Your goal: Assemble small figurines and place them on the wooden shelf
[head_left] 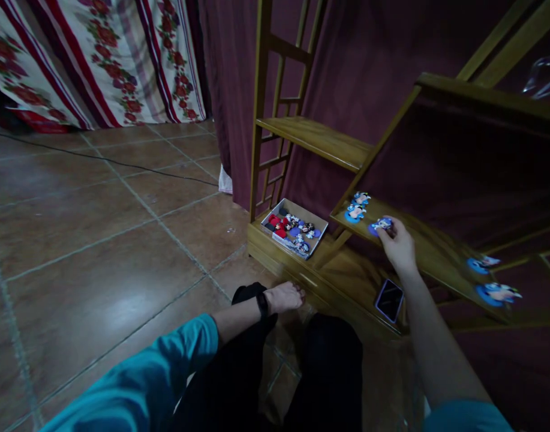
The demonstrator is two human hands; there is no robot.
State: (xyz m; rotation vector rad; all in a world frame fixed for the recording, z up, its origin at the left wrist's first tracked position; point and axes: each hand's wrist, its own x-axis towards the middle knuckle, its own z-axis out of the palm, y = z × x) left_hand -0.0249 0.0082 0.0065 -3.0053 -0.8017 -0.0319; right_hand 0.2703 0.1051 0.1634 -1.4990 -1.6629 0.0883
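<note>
My right hand point(399, 245) pinches a small cartoon figurine point(381, 225) with a purple round base, held at the surface of the middle shelf point(423, 249). Just left of it, two figurines point(356, 209) with blue bases stand on the same shelf. Farther right along this shelf are two more blue-based figurines point(497, 293). My left hand point(284, 297), with a dark band at the wrist, rests by my knee, holding nothing; its fingers hang loosely bent. A shallow open box point(320, 240) on the lower shelf holds several red, black and purple figurines.
A phone point(389, 300) lies on the lower shelf, below my right hand. Wooden uprights and a higher shelf point(317, 141) frame the left side. Purple cloth hangs behind the shelving. A thin black cable point(135, 165) crosses the tiled floor near a flowered curtain point(117, 66).
</note>
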